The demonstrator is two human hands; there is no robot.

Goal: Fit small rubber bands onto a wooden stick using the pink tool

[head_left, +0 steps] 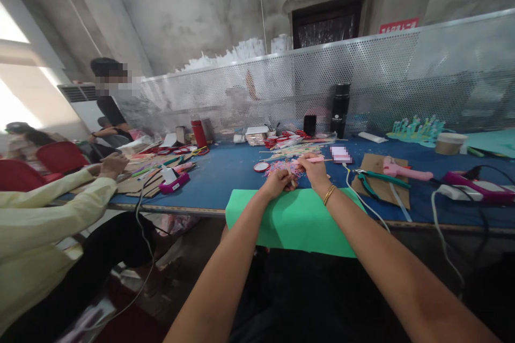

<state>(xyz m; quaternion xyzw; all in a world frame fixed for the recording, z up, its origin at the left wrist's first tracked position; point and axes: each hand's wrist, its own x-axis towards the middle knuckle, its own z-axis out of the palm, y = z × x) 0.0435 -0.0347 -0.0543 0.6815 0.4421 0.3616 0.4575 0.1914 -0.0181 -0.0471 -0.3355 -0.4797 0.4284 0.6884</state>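
Observation:
My left hand (277, 182) is closed at the table's front edge, fingers pressed together beside a small heap of pink and purplish pieces (296, 166). What it pinches is too small to tell. My right hand (314, 170) grips a slim pink pen-like tool (317, 160), which lies nearly level with a thin tip pointing right. Both hands are almost touching, above a green sheet (298, 220) that hangs over the edge toward my lap. Just left of the heap sits a small round red-rimmed lid (261, 167).
On the right, teal-handled pliers (384, 178) and a pink glue gun (406, 170) lie on cardboard (370, 163), near a purple power strip (491, 188). Behind stand a black thermos (341, 110) and a paper cup (449, 143). A co-worker's hands (112, 165) are at the left.

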